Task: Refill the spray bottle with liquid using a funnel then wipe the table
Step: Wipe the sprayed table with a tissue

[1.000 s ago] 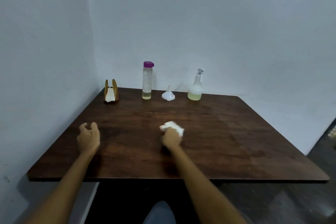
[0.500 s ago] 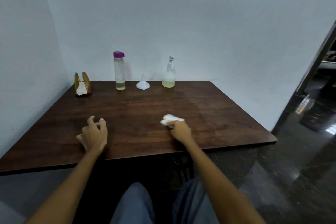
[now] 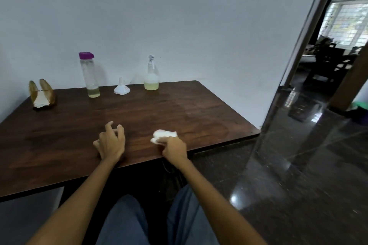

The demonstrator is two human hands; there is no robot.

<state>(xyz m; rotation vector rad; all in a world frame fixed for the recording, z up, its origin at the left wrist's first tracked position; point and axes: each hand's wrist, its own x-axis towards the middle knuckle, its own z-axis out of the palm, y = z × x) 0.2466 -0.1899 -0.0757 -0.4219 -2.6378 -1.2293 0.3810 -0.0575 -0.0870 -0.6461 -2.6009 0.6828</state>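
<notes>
Setting: dark wooden table [image 3: 199,109] pushed into a pale corner, with a doorway and a glossy dark floor off at 3 o'clock.
Spray bottle: the spray bottle [image 3: 151,74] stands upright at the far edge, about 12 o'clock from the hands, nozzle head fitted, pale yellow liquid filling its lower part.
Funnel: the white funnel [image 3: 121,88] sits mouth-down, spout up, just beside the spray bottle at its 9 o'clock, apart from it.
Supply bottle: a tall clear bottle [image 3: 89,74] with a purple cap, closed, only a little yellowish liquid left at the bottom, further toward 9 o'clock.
Tissue: a crumpled white tissue [image 3: 162,135] lies on the near part of the table, at 6 o'clock from the spray bottle.
Right hand: the right hand [image 3: 174,148] has its fingers curled on the tissue, pressing it to the wood.
Left hand: the left hand [image 3: 111,142] rests on the table near the right one, fingers loosely bent, holding nothing.
Holder: a wooden napkin holder [image 3: 41,93] with white paper stands at the far 9 o'clock corner.
Progress: the refill looks finished, with bottles closed and the funnel set aside; wiping appears under way, and most of the tabletop may remain.
</notes>
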